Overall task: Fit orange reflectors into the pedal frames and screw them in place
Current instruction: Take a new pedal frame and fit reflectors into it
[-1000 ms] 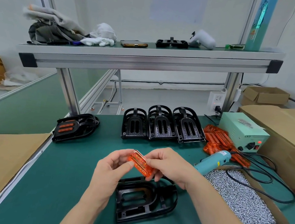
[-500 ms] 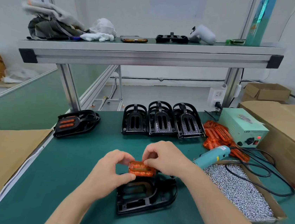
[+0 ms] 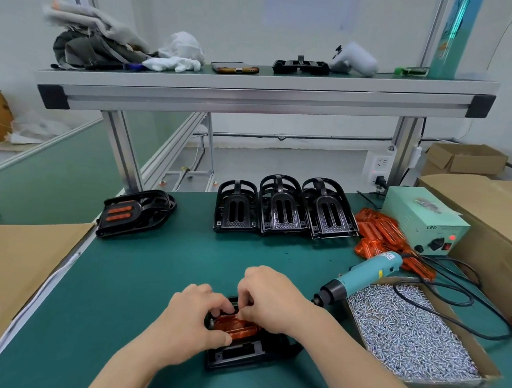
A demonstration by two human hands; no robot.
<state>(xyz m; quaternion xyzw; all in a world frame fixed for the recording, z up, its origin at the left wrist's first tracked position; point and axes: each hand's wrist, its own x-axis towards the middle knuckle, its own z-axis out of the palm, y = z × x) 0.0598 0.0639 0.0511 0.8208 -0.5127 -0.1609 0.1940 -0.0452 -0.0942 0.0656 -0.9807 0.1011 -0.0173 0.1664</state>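
Orange reflector (image 3: 235, 326) now lowered onto black pedal frame (image 3: 239, 353), pinched between curled fingertips of left hand (image 3: 190, 323) and right hand (image 3: 268, 297).

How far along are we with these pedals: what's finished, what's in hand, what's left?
Done: the far-left pedal shows two orange strips fitted. In hand: left hand and right hand pinch a reflector into the near frame. Left: screwing it down (screwdriver lies untouched by the screw tray), then the three empty frames behind, spare reflectors beside them.
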